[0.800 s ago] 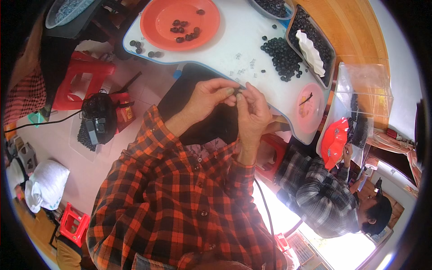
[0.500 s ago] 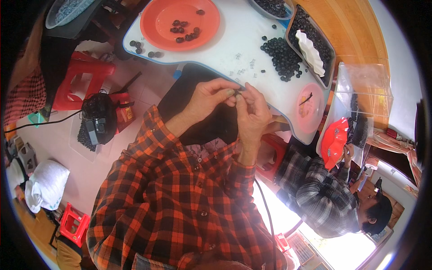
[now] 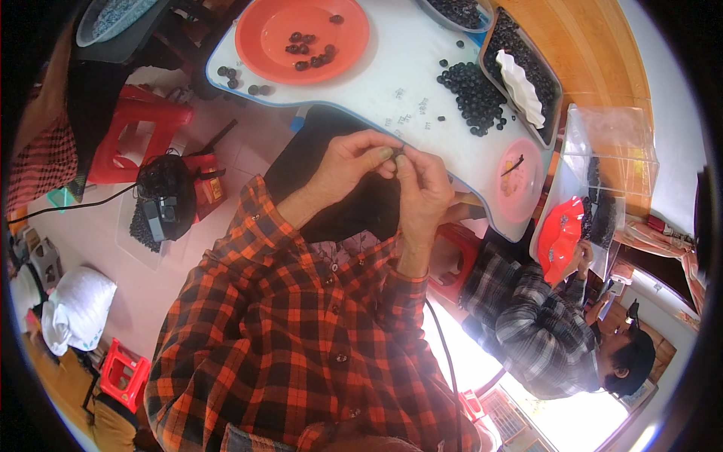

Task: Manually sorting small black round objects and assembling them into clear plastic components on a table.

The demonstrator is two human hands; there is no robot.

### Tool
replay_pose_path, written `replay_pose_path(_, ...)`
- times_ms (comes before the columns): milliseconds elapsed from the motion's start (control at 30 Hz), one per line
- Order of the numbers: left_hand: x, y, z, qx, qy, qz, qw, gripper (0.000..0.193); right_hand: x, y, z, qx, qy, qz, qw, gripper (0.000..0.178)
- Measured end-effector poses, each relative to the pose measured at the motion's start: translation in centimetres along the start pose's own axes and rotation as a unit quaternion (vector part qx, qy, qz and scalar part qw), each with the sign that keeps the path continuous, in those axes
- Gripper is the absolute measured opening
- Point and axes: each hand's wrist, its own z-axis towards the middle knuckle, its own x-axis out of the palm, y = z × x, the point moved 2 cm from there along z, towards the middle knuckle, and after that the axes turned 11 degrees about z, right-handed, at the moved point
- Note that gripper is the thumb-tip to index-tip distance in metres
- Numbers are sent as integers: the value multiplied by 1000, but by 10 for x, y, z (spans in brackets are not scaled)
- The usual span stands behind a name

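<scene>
Between fingers [image 3: 406, 170], dark piece [image 3: 398, 151], axis unclear

A small dark piece [image 3: 398, 152] is being pinched by the left hand [image 3: 345, 167] and the right hand [image 3: 422, 187] near the edge of the white worktop [image 3: 399, 60].

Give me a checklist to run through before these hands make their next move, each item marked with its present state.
1. Left hand has its fingertips on the small dark piece: ok.
2. Right hand meets it at the same piece: ok.
3. Piece's whole surface open to inspection: not ok, fingers cover most of it.
4. Piece sound, without cracks: cannot tell, too small and hidden.
5. Orange-red basin has bare space: ok, only a few dark lumps in it.
6. Co-worker's hand clear of both hands: ok, well off to the right.
</scene>
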Motion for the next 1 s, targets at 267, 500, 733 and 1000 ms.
replay_pose_path(267, 2, -5, -2, -42, 2, -111, 993, 23, 0, -11, -3, 58, -14, 100, 993, 11)
replay_pose_path(500, -2, -6, -4, -36, 3, -143, 989, 25, 0, -6, -4, 70, -7, 44, 997, 9)
replay_pose_path(733, -2, -5, -5, -32, 2, -135, 990, 25, 6, 14, -1, -34, 24, -101, 994, 9)
replay_pose_path(1000, -2, -3, -5, -22, 3, -122, 992, 25, 9, 22, 2, -88, 49, -173, 980, 8)
